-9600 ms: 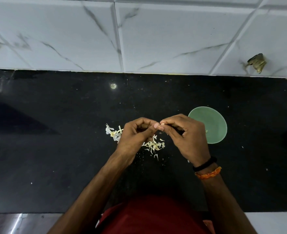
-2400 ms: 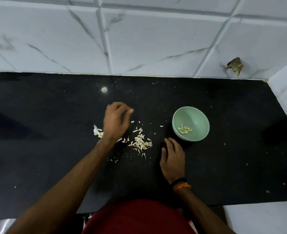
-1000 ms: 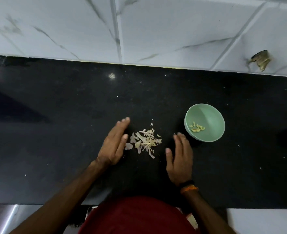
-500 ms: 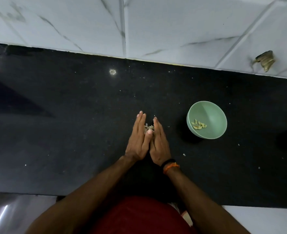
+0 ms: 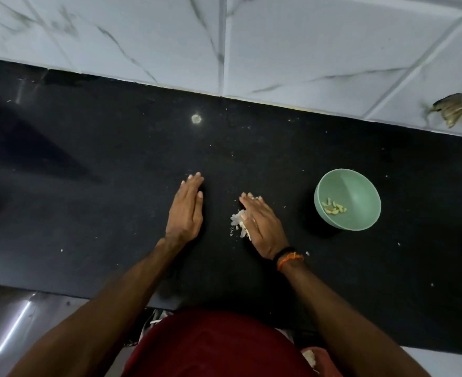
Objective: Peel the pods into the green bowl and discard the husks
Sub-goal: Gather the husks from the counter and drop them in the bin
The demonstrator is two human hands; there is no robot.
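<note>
A green bowl (image 5: 360, 191) stands on the black counter at the right, with several pale yellow peeled pieces (image 5: 334, 207) in its bottom. My right hand (image 5: 262, 224) lies with straight fingers on the counter left of the bowl, its inner edge against a small heap of white husks (image 5: 238, 223); part of the heap is hidden under the palm. My left hand (image 5: 186, 210) rests flat with straight fingers on the counter, a short gap left of the husks, holding nothing.
The black counter (image 5: 88, 172) runs to a white tiled wall (image 5: 306, 44) at the back and ends at my red shirt in front. Tiny husk crumbs (image 5: 307, 253) dot the surface. A damaged patch (image 5: 450, 108) shows on the wall at the right.
The husks were swept into a heap and pressed between both palms. Now the hands have parted: the left slid left, the right stays against the heap.
</note>
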